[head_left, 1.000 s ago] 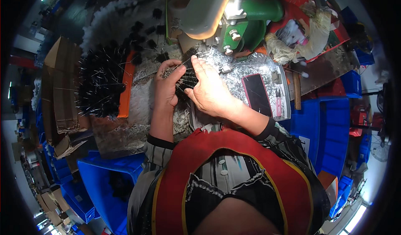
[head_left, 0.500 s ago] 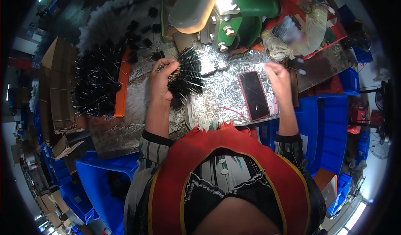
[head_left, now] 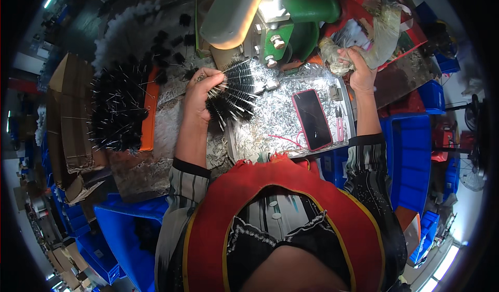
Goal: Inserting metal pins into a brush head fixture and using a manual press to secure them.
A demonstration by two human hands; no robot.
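Note:
A fanned bundle of small black bristle brushes with thin metal stems (head_left: 235, 92) is gripped in my left hand (head_left: 200, 92), over the left edge of the shiny work tray. My right hand (head_left: 358, 71) is up beside the machine, against crumpled, yellowish plastic wrapping (head_left: 387, 40). Its fingers are bent together, and I cannot make out what is between them. Below lies a dark phone in a red case (head_left: 313, 119), with a pink-handled tool (head_left: 339, 124) beside it. A small metal block (head_left: 266, 81) sits under the machine head.
A green machine (head_left: 283, 37) with bolts and a lit lamp (head_left: 234, 14) overhangs the tray (head_left: 249, 141). To the left, black brushes (head_left: 117, 105) are heaped against an orange strip (head_left: 150, 107), beside a cardboard box (head_left: 78, 110). Blue bins (head_left: 410, 162) flank me.
My right hand has moved up and away from above the tray to the plastic wrapping, uncovering the pink-handled tool. My left hand keeps the brush bundle in nearly the same place.

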